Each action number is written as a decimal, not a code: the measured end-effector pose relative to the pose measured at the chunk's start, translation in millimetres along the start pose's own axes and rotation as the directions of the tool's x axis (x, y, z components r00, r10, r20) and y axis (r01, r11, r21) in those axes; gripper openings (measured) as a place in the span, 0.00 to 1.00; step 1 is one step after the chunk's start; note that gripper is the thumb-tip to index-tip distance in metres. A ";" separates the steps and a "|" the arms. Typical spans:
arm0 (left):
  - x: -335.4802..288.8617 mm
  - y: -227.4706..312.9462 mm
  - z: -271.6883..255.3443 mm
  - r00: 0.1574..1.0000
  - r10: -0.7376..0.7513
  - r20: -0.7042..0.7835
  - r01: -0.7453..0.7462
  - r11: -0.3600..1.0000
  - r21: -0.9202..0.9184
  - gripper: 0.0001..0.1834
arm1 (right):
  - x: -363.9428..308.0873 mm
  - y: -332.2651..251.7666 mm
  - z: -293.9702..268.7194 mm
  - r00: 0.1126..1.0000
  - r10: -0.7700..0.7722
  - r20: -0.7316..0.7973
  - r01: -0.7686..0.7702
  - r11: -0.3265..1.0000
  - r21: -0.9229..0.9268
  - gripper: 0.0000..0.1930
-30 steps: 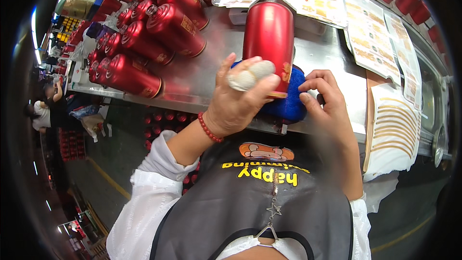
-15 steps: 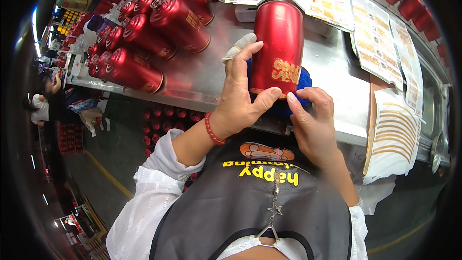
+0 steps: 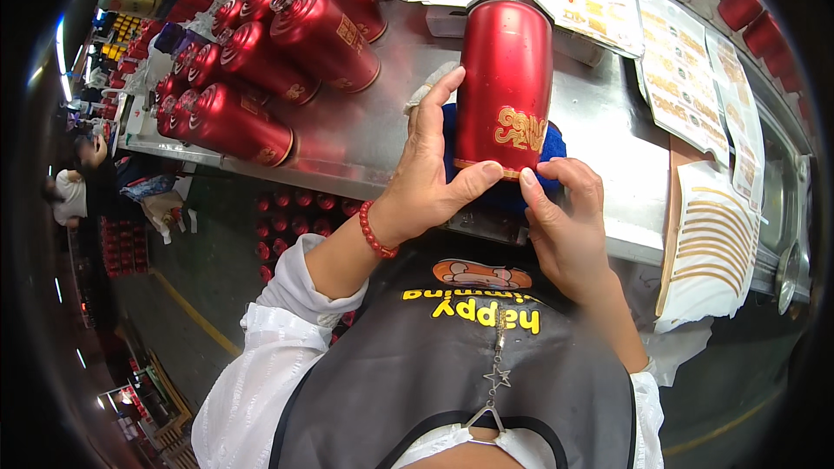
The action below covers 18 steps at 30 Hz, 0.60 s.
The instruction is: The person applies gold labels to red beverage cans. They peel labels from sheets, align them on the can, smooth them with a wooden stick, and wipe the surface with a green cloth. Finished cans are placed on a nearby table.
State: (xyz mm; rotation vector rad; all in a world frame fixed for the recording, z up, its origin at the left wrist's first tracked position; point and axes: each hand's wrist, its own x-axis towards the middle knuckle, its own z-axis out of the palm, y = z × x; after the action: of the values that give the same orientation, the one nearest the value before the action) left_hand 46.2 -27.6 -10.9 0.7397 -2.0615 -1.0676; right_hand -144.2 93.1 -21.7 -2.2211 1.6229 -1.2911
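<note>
A glossy red bottle (image 3: pixel 504 69) lies tilted on a blue cloth-like pad (image 3: pixel 552 146), its base toward me and its dark neck away. Gold raised lettering (image 3: pixel 519 128) is on its side, and a thin gold band (image 3: pixel 473 165) rings the base. My left hand (image 3: pixel 421 178) is closed about the bottle's left side, index finger along the wall and thumb pressed at the band. A pale covering (image 3: pixel 430 87) shows on a finger behind. With thumb tip at the base's right edge and index finger bent beside it, my right hand (image 3: pixel 569 226) is closed on the band.
Several red bottles (image 3: pixel 321 43) stand on the metal table (image 3: pixel 365 126) at left. Sheets of gold stickers (image 3: pixel 599 0) lie at the back and right. A white sheet of curved gold strips (image 3: pixel 708 243) hangs over the near right edge. More red bottles (image 3: pixel 743 4) stand far right.
The bottle has shifted slightly to the right, its lettering with it. My left thumb has slid a little left along the base; my right hand stays almost in place.
</note>
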 end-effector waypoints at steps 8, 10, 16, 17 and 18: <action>-3.0 -7.3 3.3 0.999 -0.008 -0.040 0.002 0.987 -0.159 0.48 | -0.3 -0.8 0.3 1.000 0.007 0.000 -0.007 1.000 0.009 0.36; -16.7 2.5 5.9 0.978 -0.029 -0.204 -0.066 0.893 -0.446 0.37 | -1.0 0.6 0.7 1.000 0.015 -0.001 -0.015 1.000 0.025 0.36; -46.6 -6.0 2.3 0.845 0.534 0.011 -0.409 0.634 0.656 0.20 | -1.7 3.5 1.0 1.000 0.010 0.003 -0.010 0.999 0.047 0.35; -42.6 -6.2 1.5 0.822 0.568 0.041 -0.426 0.566 0.706 0.19 | -1.8 4.0 1.0 1.000 -0.003 0.010 0.003 0.999 0.048 0.35; -38.8 -6.2 2.2 0.804 0.590 0.072 -0.461 0.543 0.702 0.19 | -1.8 3.0 1.5 1.000 0.021 -0.008 -0.020 0.997 0.070 0.35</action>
State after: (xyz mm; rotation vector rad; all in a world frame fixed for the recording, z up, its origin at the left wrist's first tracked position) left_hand 68.7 -1.0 -29.3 0.4438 -2.2959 0.1636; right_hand -145.5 92.7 -25.3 -2.1559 1.5734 -1.3326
